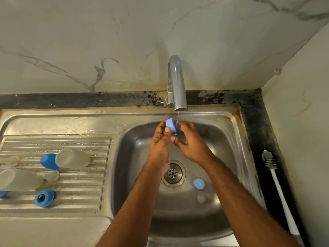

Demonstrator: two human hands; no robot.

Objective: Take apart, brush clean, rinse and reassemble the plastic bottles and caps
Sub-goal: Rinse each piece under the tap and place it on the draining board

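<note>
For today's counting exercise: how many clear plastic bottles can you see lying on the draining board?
2. One bottle lies on the upper ribs beside a blue cap; the other bottle lies lower, at the left edge. More may be hidden beyond the frame's left edge.

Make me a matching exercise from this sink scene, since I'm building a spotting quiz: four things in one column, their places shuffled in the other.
Things:
1. bottle brush
2. blue cap under the tap
3. loose blue cap
4. blue ring

Places:
A. on the ribbed drainboard
B. on the dark counter right of the sink
C. held by the left hand
D. on the basin floor beside the drain

Pairs: 1-B, 2-C, 3-D, 4-A
</note>
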